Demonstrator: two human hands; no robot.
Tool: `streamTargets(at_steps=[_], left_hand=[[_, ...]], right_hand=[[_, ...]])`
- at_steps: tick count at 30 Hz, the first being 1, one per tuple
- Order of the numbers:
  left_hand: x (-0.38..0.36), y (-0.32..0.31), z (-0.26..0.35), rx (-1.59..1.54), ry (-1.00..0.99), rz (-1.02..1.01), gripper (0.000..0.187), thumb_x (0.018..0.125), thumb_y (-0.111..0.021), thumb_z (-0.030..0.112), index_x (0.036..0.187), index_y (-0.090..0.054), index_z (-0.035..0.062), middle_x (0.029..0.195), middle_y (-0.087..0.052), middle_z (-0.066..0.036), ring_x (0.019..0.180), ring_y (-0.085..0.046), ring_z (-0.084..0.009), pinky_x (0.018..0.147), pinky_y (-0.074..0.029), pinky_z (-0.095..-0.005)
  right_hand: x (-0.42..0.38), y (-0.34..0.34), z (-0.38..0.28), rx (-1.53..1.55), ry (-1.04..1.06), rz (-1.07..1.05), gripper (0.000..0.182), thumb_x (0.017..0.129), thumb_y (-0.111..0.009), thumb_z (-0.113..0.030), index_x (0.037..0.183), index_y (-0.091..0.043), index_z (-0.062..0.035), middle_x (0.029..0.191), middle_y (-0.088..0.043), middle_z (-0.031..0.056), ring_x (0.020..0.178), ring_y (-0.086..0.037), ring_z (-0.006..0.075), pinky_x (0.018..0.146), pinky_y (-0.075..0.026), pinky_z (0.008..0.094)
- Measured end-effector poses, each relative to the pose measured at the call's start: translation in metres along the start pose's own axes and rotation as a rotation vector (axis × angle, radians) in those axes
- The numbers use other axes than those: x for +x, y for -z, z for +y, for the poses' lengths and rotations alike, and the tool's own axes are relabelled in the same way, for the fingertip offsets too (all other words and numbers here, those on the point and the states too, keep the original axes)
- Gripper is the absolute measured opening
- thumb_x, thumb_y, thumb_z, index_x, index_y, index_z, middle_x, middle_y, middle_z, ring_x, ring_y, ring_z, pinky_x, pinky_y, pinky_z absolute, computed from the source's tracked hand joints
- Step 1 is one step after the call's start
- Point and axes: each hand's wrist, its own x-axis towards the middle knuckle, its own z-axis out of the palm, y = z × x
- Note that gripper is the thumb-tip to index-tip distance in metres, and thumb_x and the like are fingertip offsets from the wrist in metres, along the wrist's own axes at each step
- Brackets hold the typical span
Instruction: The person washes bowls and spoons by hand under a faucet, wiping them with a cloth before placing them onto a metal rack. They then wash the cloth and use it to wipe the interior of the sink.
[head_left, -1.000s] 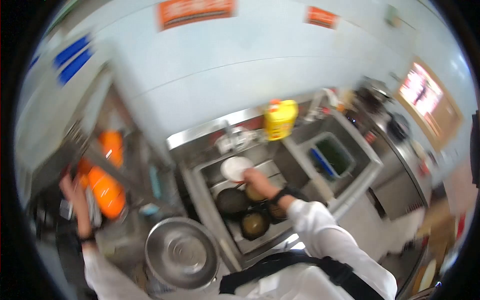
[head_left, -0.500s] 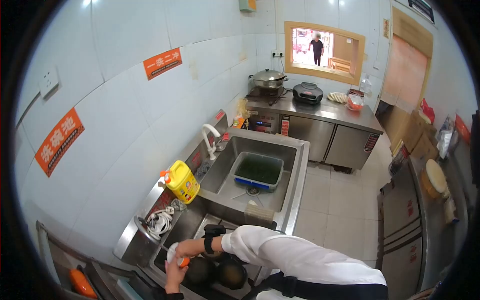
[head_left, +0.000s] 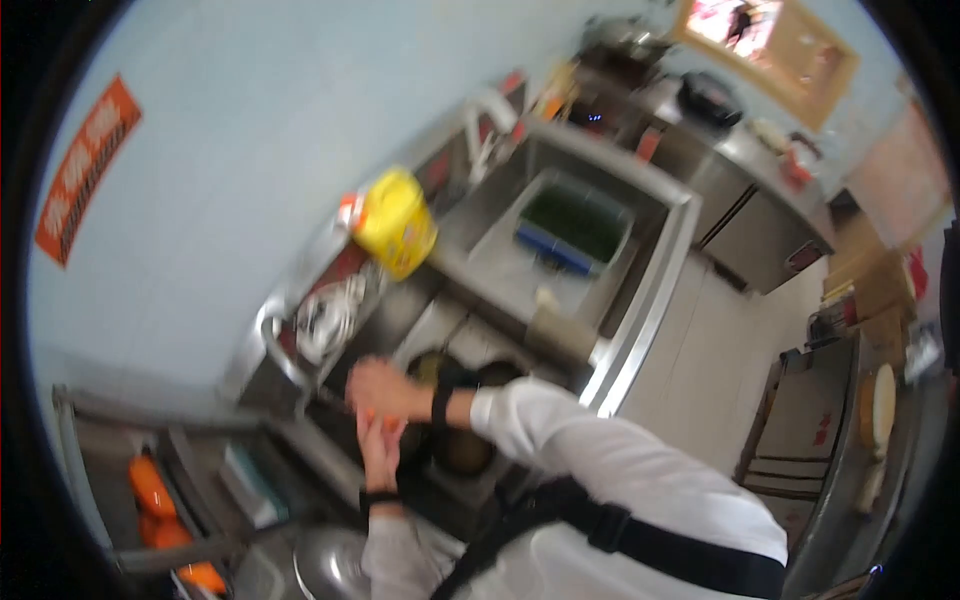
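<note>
Over the near sink basin, my right hand (head_left: 385,388) is curled just above my left hand (head_left: 378,445), and the two touch. A small orange thing (head_left: 385,416) shows between them, mostly covered by my fingers; blur hides its kind. My left hand is closed around it. What my right fingers hold is hidden. Below and beside the hands lie dark round pans (head_left: 462,452) in the basin, partly covered by my arm. A curved metal tap (head_left: 285,352) stands to the left of my hands.
A yellow jug (head_left: 397,225) with an orange top stands on the sink ledge. The far basin holds a clear tub (head_left: 575,222) of dark green contents. On the left, a rack (head_left: 190,470) carries orange bottles (head_left: 152,487). A metal lid-like dome (head_left: 332,566) sits near my left sleeve.
My view has tilted and swung toward the left, and it is now blurred. Both hands stay together over the near basin; the white thing seen by them earlier no longer shows.
</note>
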Motion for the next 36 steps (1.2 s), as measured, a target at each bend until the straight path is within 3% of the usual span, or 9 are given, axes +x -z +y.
streamTargets(at_steps=[7,10,15,18,21,28,31,33,36], left_hand=[[-0.024,-0.003,0.011,-0.158,-0.156,0.045,0.036,0.087,-0.051,0.010,0.121,-0.042,0.0157,0.119,-0.049,-0.003,0.109,-0.048,-0.0175,0.085,-0.044,-0.0410],[-0.009,0.005,-0.008,-0.065,-0.266,0.189,0.038,0.087,-0.050,0.011,0.124,-0.039,0.0130,0.122,-0.047,-0.005,0.110,-0.047,-0.0192,0.090,-0.042,-0.0396],[0.000,0.007,-0.014,0.284,-0.348,0.276,0.033,0.086,-0.049,0.003,0.119,-0.045,0.0032,0.112,-0.053,-0.006,0.096,-0.054,-0.0147,0.082,-0.044,-0.0262],[-0.012,0.008,0.005,0.223,-0.127,0.268,0.037,0.086,-0.051,0.008,0.123,-0.043,0.0079,0.112,-0.054,-0.004,0.100,-0.053,-0.0140,0.079,-0.047,-0.0287],[-0.016,0.010,0.021,0.060,-0.073,0.114,0.039,0.087,-0.052,0.016,0.124,-0.041,0.0161,0.117,-0.051,-0.002,0.103,-0.053,-0.0176,0.077,-0.049,-0.0345],[0.009,0.031,0.009,-0.095,0.041,0.187,0.039,0.089,-0.046,0.035,0.123,-0.040,0.0171,0.119,-0.046,-0.002,0.105,-0.047,-0.0189,0.085,-0.042,-0.0403],[0.013,0.014,0.016,-0.041,0.117,0.284,0.042,0.087,-0.048,0.041,0.120,-0.042,0.0146,0.111,-0.048,-0.001,0.099,-0.048,-0.0174,0.085,-0.042,-0.0380],[0.015,0.011,0.020,-0.060,0.147,0.254,0.044,0.086,-0.050,0.042,0.119,-0.043,0.0136,0.107,-0.050,-0.001,0.095,-0.049,-0.0165,0.085,-0.042,-0.0366],[0.017,0.023,0.018,0.069,0.143,0.222,0.044,0.084,-0.053,0.042,0.115,-0.046,0.0108,0.109,-0.051,-0.005,0.097,-0.052,-0.0169,0.078,-0.047,-0.0364]], right_hand=[[-0.023,-0.048,0.018,1.782,-1.237,0.115,0.039,0.086,-0.042,-0.038,0.102,-0.051,-0.0030,0.099,-0.055,0.0078,0.092,-0.052,0.0208,0.080,-0.042,0.0339],[-0.042,-0.096,-0.017,1.534,-1.315,0.584,0.041,0.088,-0.038,-0.037,0.110,-0.044,-0.0024,0.108,-0.051,0.0118,0.099,-0.048,0.0220,0.085,-0.039,0.0340],[-0.030,-0.076,-0.049,0.380,-0.912,0.308,0.043,0.088,-0.041,-0.027,0.123,-0.038,-0.0039,0.126,-0.028,0.0220,0.111,-0.032,0.0408,0.094,-0.029,0.0430],[-0.027,-0.074,0.003,0.341,-0.606,0.207,0.031,0.085,-0.040,-0.022,0.102,-0.053,0.0007,0.101,-0.054,0.0190,0.097,-0.049,0.0345,0.081,-0.040,0.0393],[-0.020,-0.038,0.022,1.740,-1.257,0.035,0.032,0.090,-0.040,-0.033,0.103,-0.053,-0.0067,0.097,-0.059,0.0066,0.085,-0.059,0.0178,0.076,-0.048,0.0329],[-0.021,-0.019,0.017,1.855,-1.249,0.207,0.037,0.088,-0.048,-0.037,0.103,-0.054,-0.0037,0.097,-0.060,0.0042,0.085,-0.059,0.0151,0.071,-0.048,0.0310],[-0.020,-0.025,0.007,1.178,-1.146,0.045,0.029,0.086,-0.054,-0.030,0.101,-0.055,-0.0049,0.097,-0.060,0.0035,0.084,-0.060,0.0195,0.067,-0.048,0.0323],[-0.029,-0.022,-0.012,0.504,-0.609,-0.120,0.020,0.080,-0.058,-0.027,0.082,-0.058,-0.0073,0.086,-0.058,0.0057,0.077,-0.056,0.0263,0.063,-0.045,0.0344],[-0.033,-0.020,-0.017,0.242,-0.115,-0.091,0.017,0.075,-0.060,-0.023,0.075,-0.056,-0.0061,0.079,-0.052,0.0095,0.075,-0.052,0.0304,0.065,-0.044,0.0351]])
